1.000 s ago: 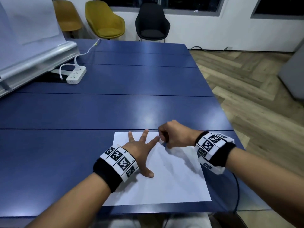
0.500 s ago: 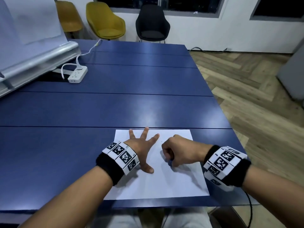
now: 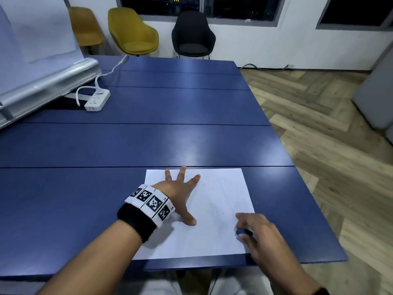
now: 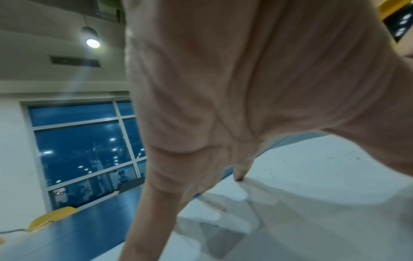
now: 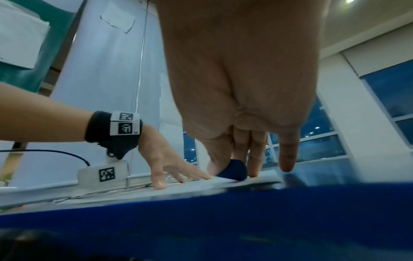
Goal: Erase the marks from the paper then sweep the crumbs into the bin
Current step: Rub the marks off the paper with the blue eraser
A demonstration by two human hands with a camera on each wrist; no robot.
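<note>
On the blue table [image 3: 148, 145] I see my left hand [image 3: 178, 192] splayed flat on the paper [image 3: 223, 188]; my right hand [image 3: 257, 233] pinches the eraser [image 3: 244, 232] (crumbs [image 3: 214, 211] nearby).

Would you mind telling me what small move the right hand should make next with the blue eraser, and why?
Probably draw the right hand back up the white sheet of paper for another stroke. It pinches the blue eraser at the paper's near right edge, faint marks seemingly remain above, dark crumbs lie mid-sheet, and the spread left hand presses the sheet flat.
</note>
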